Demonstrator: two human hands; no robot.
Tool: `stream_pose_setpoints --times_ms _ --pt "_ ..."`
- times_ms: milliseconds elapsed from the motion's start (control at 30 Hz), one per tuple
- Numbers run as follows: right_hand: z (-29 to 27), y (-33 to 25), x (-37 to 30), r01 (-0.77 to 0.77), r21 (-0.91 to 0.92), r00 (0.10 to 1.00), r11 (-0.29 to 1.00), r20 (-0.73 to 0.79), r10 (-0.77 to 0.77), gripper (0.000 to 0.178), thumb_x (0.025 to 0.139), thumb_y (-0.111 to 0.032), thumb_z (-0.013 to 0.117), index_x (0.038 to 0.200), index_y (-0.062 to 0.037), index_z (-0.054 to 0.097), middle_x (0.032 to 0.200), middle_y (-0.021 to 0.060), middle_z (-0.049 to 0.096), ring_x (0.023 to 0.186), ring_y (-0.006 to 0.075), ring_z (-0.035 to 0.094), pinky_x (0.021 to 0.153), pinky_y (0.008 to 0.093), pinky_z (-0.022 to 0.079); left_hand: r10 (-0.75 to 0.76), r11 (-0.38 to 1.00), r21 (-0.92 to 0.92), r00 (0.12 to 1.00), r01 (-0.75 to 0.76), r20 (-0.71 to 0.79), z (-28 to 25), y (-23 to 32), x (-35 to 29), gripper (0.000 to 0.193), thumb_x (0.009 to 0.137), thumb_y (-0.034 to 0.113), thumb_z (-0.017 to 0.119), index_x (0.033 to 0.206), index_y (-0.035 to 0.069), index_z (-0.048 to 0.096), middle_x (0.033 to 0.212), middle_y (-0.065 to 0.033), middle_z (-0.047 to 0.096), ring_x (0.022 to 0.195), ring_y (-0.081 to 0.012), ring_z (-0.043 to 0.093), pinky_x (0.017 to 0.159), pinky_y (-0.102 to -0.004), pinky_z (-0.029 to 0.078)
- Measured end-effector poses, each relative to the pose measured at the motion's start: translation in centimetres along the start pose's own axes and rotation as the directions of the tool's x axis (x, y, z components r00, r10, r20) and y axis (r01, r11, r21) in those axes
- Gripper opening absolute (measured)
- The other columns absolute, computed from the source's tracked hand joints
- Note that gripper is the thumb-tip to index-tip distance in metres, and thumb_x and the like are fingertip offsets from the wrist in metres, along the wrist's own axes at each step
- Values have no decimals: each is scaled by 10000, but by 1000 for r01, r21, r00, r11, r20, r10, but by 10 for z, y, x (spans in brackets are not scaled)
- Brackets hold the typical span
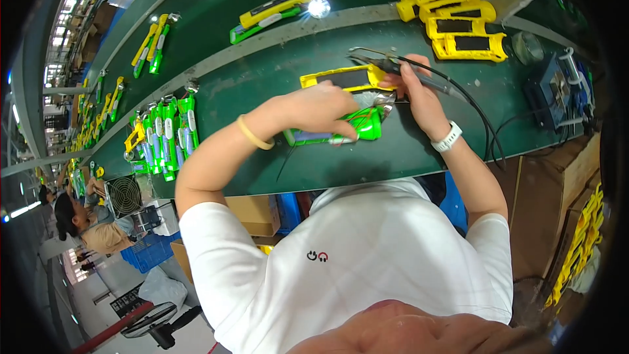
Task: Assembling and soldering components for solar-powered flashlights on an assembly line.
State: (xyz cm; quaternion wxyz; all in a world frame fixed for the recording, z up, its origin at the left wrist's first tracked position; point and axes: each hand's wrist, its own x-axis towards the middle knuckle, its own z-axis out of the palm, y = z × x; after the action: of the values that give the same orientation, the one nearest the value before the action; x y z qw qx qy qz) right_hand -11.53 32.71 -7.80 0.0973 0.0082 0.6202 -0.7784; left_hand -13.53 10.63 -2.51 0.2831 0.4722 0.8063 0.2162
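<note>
My left hand [322, 106] reaches over a green lamp housing [371, 124] near the bench's front edge, its thumb on the housing. Thin red and green wires [359, 117] stick out beside the thumb; the other fingertips are partly hidden. Just behind lies a yellow frame with a dark panel [347, 78]. At its right end, my right hand [418, 88] is closed round the grey handle of a soldering iron [440, 84] with a black cable; a thin bent metal rod projects leftward from it. A silvery lamp head [386, 106] lies below my right fingers.
Yellow frames with dark panels [456, 26] are piled at the back right. Right of them stand a glass jar [527, 47] and a blue bench device [555, 95]. Several green lamps [167, 132] lie at left. A metal rail [275, 34] separates further lamps behind. Another person sits far left.
</note>
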Motion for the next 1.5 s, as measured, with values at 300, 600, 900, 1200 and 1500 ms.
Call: stream_pose_setpoints --times_ms 300,600,900,1200,1500 --pt "-77 2 -47 275 210 902 938 -393 -176 236 966 -288 412 1102 -95 420 899 103 594 763 132 568 614 219 399 -200 880 200 718 431 -666 5 -23 -91 400 727 72 648 1117 98 562 1095 -116 558 1012 -305 520 859 -391 421" --pt "-48 -12 -58 301 173 934 938 -253 -253 247 903 -225 539 1067 -77 430 826 81 554 682 122 523 588 206 412 22 831 330 566 448 -824 79 5 -68 331 656 117 739 978 104 665 959 -43 609 749 -215 533 646 -310 455" --pt "-25 0 -55 165 179 986 970 -56 -157 244 877 -147 577 1003 -48 391 780 88 538 591 97 490 543 206 400 -11 928 231 644 291 -765 54 26 -27 354 673 38 691 1023 61 641 922 -91 541 819 -254 517 710 -344 457" --pt "-28 6 -54 143 91 989 985 -44 -140 239 837 -65 612 932 -60 393 700 50 533 509 62 449 443 193 367 8 960 181 624 213 -781 59 14 -17 273 661 -6 689 909 108 671 677 -35 519 608 -191 521 520 -297 436" --pt "-31 15 -53 158 -58 986 986 58 -155 225 844 -116 606 909 -58 398 751 48 494 533 83 449 480 213 387 -20 948 195 660 251 -751 52 15 -12 156 675 60 676 816 114 634 707 -17 540 634 -174 542 497 -292 448"
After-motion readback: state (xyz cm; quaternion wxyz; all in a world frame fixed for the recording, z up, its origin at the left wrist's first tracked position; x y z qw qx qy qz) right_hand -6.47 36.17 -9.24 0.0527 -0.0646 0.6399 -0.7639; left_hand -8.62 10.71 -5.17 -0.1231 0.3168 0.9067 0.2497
